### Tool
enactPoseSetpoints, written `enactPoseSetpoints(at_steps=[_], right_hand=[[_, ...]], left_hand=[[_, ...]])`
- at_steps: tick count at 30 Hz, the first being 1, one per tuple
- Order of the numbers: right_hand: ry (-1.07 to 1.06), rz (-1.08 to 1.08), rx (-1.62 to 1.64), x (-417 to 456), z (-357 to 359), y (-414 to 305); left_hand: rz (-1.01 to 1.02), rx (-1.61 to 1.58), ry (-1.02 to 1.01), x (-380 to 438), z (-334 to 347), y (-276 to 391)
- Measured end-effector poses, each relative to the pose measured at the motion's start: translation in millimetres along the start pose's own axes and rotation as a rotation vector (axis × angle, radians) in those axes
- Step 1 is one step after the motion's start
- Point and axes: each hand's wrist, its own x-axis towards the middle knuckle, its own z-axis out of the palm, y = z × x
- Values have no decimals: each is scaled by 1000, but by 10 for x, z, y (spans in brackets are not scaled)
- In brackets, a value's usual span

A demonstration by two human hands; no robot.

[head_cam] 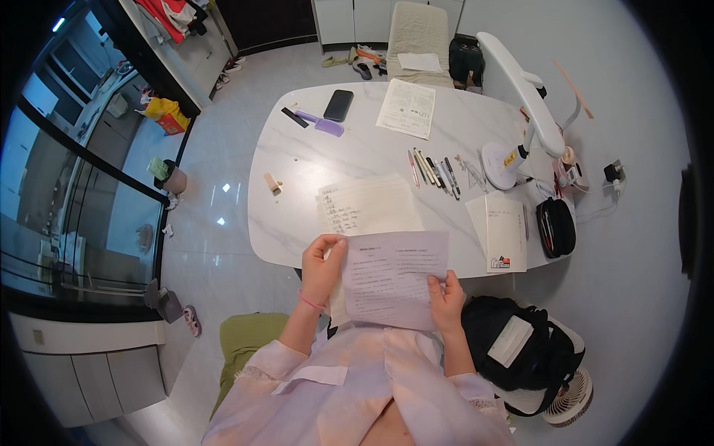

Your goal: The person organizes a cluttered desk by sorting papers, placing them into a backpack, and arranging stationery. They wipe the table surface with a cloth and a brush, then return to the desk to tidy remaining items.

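Observation:
Between my two hands a printed paper sheet is held up over the table's near edge. My left hand pinches its upper left corner, thumb on the front. Lower on the opposite edge, my right hand grips it the same way. Beyond the sheet, an open notebook with handwriting on its left part lies on the table, its near part hidden behind the sheet. Several pens lie in a row past the notebook, to the right.
On the white marbled table are a phone, a purple comb, a printed sheet, a desk lamp, a white booklet and a black pencil case. A black backpack stands at my right.

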Motion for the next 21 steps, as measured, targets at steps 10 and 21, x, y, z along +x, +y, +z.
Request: enactPoseSetpoints(at_steps=[10,21], right_hand=[[82,62,-63,62,18,-49],[251,52,40,201,-35,91]], left_hand=[[42,-13,273,359,-239,-357],[-18,723,-65,1002,-827,-1713]])
